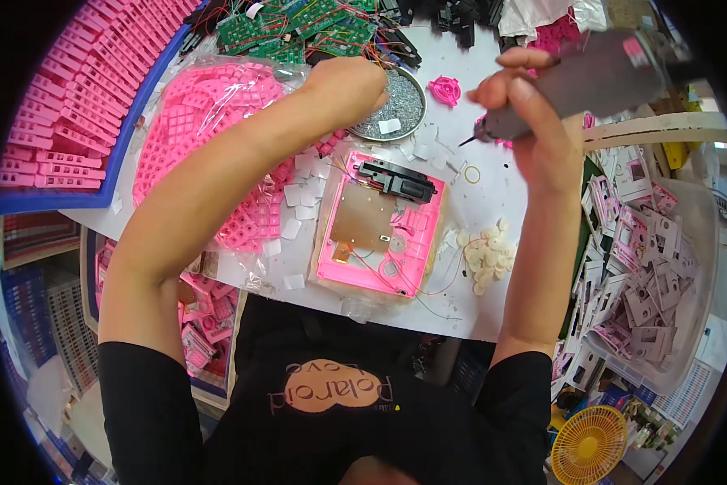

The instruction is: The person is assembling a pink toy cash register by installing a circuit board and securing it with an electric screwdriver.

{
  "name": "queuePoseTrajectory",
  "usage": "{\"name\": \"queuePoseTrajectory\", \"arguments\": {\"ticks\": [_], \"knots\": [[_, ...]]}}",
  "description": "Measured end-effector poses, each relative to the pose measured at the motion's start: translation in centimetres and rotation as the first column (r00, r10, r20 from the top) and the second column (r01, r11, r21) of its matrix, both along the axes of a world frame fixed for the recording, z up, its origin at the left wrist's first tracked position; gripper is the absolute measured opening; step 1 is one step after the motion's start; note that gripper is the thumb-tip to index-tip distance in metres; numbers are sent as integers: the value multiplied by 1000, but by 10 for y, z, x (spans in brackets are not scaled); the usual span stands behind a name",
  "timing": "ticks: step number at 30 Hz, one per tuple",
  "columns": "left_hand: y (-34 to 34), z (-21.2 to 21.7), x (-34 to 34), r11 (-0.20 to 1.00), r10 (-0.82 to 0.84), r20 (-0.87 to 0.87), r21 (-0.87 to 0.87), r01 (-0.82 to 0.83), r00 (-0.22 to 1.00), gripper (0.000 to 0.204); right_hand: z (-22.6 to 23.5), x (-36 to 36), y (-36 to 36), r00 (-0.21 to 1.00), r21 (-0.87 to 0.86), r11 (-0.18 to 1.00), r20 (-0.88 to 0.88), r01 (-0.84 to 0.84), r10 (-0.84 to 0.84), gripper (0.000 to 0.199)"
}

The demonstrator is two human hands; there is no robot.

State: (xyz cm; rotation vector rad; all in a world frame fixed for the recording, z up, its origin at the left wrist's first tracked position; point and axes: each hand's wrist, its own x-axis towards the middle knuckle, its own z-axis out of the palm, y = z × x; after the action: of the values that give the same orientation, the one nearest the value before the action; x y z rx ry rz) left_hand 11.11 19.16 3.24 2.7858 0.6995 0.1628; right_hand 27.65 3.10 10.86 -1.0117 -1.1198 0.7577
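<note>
My left hand is curled over the left side of a round metal dish of small screws. Its fingertips are hidden, so I cannot make out what they hold. My right hand grips a dark electric screwdriver, its thin bit pointing left, apart from anything below. Between my forearms lies an open pink plastic casing. Inside it are a black plastic mechanism along the far edge, a flat brownish plate and loose thin wires.
A bag of pink button parts lies left, by a blue tray of pink pieces. Green circuit boards are piled at the back. Off-white discs lie right of the casing. A clear bin of printed pieces stands far right.
</note>
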Motion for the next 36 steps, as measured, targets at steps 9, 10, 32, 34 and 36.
{"name": "queuePoseTrajectory", "arguments": {"ticks": [9, 10, 32, 34, 36], "knots": [[-124, -5, -75, 931, -126, 601, -203, 302, 789, 13, -4, -71, -63, 922, 320, 927, -261, -196, 285, 39], [-131, -9, -77, 930, -93, 625, -224, 292, 775, 13, -3, -74, -67, 921, 320, 922, -247, -217, 302, 39], [-128, -23, -57, 982, -78, 379, 191, 4, 922, 25, -63, -46, -30, 969, 154, 987, -249, 47, -8, 22], [-129, -23, -57, 984, -61, 368, 179, -6, 928, 25, -66, -45, -31, 977, 121, 992, -211, 28, -2, 19], [-131, -24, -58, 986, -49, 355, 168, -13, 933, 25, -71, -46, -32, 998, 101, 994, -59, 43, -37, 15]]}}
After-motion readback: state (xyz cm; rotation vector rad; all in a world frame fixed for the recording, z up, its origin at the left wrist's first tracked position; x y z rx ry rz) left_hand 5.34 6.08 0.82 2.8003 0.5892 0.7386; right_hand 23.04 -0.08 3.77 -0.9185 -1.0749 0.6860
